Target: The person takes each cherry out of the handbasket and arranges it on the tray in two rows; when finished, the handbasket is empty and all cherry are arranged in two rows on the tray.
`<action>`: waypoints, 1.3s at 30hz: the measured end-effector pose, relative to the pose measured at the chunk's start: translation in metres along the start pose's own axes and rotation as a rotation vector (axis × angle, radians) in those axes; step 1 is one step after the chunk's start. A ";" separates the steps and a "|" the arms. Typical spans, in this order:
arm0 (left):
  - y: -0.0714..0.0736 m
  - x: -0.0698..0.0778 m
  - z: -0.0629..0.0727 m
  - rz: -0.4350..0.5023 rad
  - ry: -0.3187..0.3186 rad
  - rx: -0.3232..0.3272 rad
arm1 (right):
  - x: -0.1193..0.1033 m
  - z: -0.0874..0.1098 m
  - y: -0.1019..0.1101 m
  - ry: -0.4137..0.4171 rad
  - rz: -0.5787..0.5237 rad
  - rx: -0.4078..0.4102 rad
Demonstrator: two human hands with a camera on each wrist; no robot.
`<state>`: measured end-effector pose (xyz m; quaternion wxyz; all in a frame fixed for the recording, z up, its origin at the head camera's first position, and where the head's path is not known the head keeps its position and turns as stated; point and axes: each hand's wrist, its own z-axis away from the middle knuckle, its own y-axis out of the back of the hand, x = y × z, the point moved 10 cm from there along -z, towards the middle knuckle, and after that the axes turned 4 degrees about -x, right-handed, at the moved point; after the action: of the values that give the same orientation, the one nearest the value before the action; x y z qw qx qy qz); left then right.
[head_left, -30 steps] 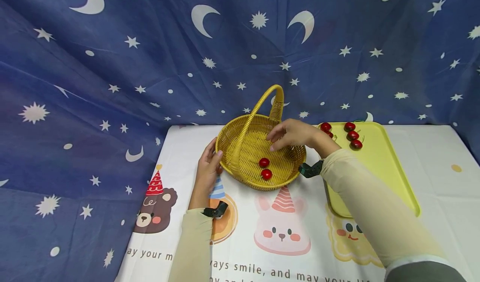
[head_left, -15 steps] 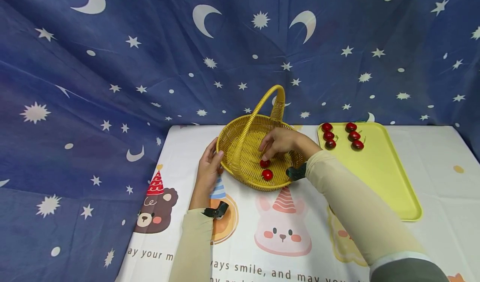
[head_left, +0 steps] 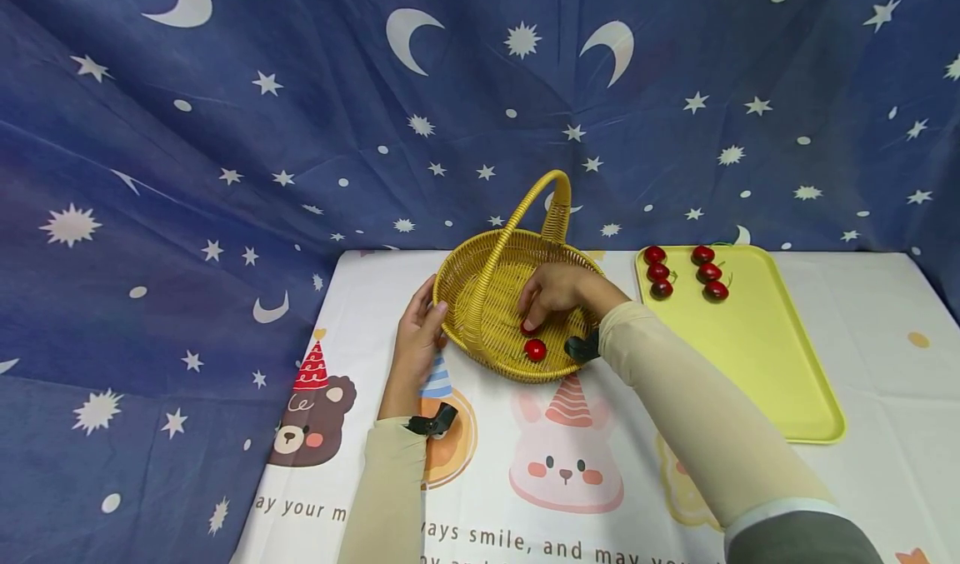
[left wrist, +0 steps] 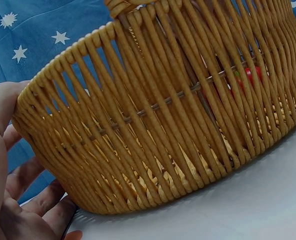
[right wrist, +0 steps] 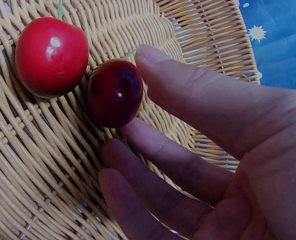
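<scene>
A yellow wicker basket (head_left: 495,297) with a tall arched handle stands on the table. My left hand (head_left: 417,327) holds its left side. The left wrist view shows the thumb at the rim and the fingers (left wrist: 47,198) low against the outer wall. Inside the basket, my right hand (head_left: 553,291) pinches a dark red cherry (right wrist: 115,94) between thumb and forefinger. From the head view the hand mostly hides this cherry. Beside it on the basket floor lies a brighter red cherry (right wrist: 52,57) with a green stem.
To the right lies a yellow tray (head_left: 757,356). Two short rows of cherries, a left row (head_left: 657,272) and a right row (head_left: 708,272), lie at its far end. A blue starry curtain (head_left: 315,131) hangs behind the white printed tablecloth (head_left: 570,539).
My right hand has come down and slightly left into the basket, its thumb and forefinger now at the farther cherry. The left hand keeps its place at the basket.
</scene>
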<state>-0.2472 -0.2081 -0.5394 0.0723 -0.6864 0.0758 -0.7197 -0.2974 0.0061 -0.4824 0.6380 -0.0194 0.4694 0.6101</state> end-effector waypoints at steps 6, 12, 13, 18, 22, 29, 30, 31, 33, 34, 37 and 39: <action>0.000 0.001 0.000 0.004 -0.010 -0.004 | 0.002 -0.002 -0.004 -0.008 -0.016 -0.028; -0.001 0.002 0.001 0.009 -0.005 -0.012 | 0.006 -0.004 -0.006 -0.014 0.006 -0.043; -0.002 0.002 0.001 0.009 -0.003 -0.013 | 0.007 -0.005 -0.007 -0.013 0.014 -0.041; -0.003 0.002 0.001 0.013 0.008 -0.016 | 0.011 -0.007 -0.008 -0.018 0.007 -0.039; -0.002 0.001 0.001 0.022 0.012 -0.014 | 0.012 -0.007 -0.009 -0.018 -0.014 -0.033; -0.003 0.002 0.001 0.013 0.006 -0.008 | 0.008 -0.005 -0.010 0.022 0.025 -0.037; -0.003 0.002 0.001 0.008 0.004 -0.006 | 0.008 -0.005 -0.009 0.029 0.034 -0.035; -0.003 0.002 0.001 0.005 0.003 -0.004 | 0.007 -0.005 -0.009 0.034 0.043 -0.032; -0.002 0.003 0.001 -0.006 0.003 0.001 | 0.006 -0.006 -0.009 0.047 0.055 -0.029; -0.002 0.003 0.002 -0.010 0.003 0.002 | 0.005 -0.005 -0.009 0.052 0.055 -0.029; -0.001 0.002 0.002 -0.022 0.002 0.004 | 0.004 -0.006 -0.009 0.064 0.039 -0.036; -0.001 0.002 0.001 -0.023 -0.001 0.005 | 0.004 -0.005 -0.009 0.063 0.021 -0.039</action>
<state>-0.2460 -0.2080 -0.5368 0.0660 -0.6872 0.0662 -0.7204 -0.2940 0.0036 -0.4927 0.6159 -0.0465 0.4775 0.6249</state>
